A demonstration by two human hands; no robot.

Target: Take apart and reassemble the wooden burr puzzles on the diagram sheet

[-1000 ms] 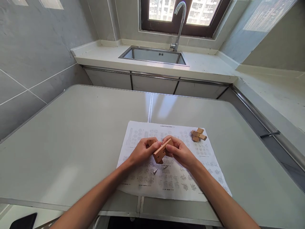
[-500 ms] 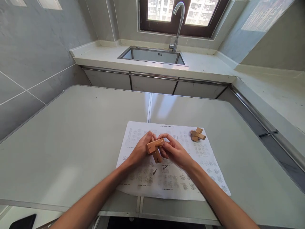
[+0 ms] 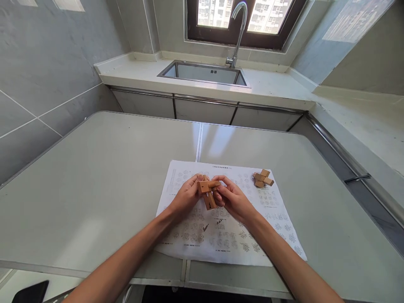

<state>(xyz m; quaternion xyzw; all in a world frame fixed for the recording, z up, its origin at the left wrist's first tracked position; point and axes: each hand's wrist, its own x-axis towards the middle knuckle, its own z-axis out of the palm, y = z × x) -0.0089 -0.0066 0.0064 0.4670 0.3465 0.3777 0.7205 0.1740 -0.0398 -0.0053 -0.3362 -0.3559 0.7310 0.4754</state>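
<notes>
A partly joined wooden burr puzzle [image 3: 208, 194], made of several notched light-brown blocks, is held above a printed sheet. My left hand [image 3: 187, 192] grips its left side, fingers wrapped behind it. On the other side, my right hand [image 3: 231, 195] pinches the block that points right, thumb and fingers closed around its end. One block with a dark mark hangs down toward me. The printed sheet [image 3: 192, 248] lies under both hands, covered with rows of small line drawings. My fingers hide part of the joint.
A second cross-shaped cluster of wooden blocks [image 3: 263, 178] lies on the sheet's upper right corner. The pale table [image 3: 94, 176] has a seam down its middle. Beyond it are a counter with a sink [image 3: 205, 75] and a faucet [image 3: 240, 33]. A dark flat object [image 3: 30, 292] sits at lower left.
The puzzle has tilted, its hanging block and right-pointing block now sitting slightly higher. Both hands stay on it and have shifted only a little. The camera view has moved slightly.
</notes>
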